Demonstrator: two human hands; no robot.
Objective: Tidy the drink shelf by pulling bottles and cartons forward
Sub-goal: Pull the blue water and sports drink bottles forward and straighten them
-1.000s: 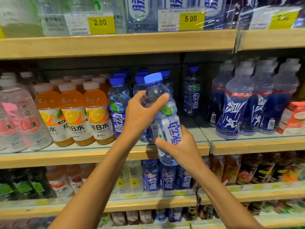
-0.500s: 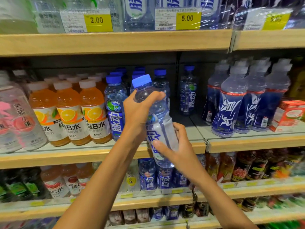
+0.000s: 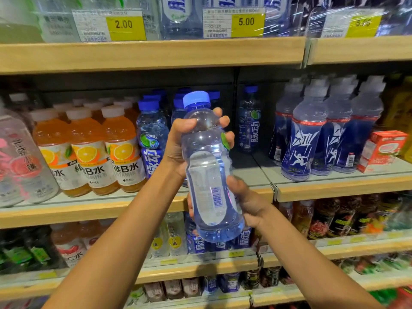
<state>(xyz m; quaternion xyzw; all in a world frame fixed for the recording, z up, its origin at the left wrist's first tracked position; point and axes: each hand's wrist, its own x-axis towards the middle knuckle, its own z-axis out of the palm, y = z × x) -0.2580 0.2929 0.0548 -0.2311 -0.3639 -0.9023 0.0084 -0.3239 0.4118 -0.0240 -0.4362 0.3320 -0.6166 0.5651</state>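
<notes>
Blue-capped bottle (image 3: 209,166) is being held before the shelf (image 3: 111,210), left hand (image 3: 178,148) fingers grasping its shoulder, right hand (image 3: 249,201) gripping its base, apparently awaiting label-outward placement at the front edge.

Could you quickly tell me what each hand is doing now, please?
Left hand: holding the bottle near its top.
Right hand: holding it lower down.

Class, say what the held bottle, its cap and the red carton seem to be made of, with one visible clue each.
The held bottle: probably clear glossy plastic; bright highlights and a see-through, blue-tinted wall.
Its cap: opaque blue plastic, it seems; soft even sheen.
The red carton: likely printed cardboard; flat matte faces and sharp folded edges.
</notes>
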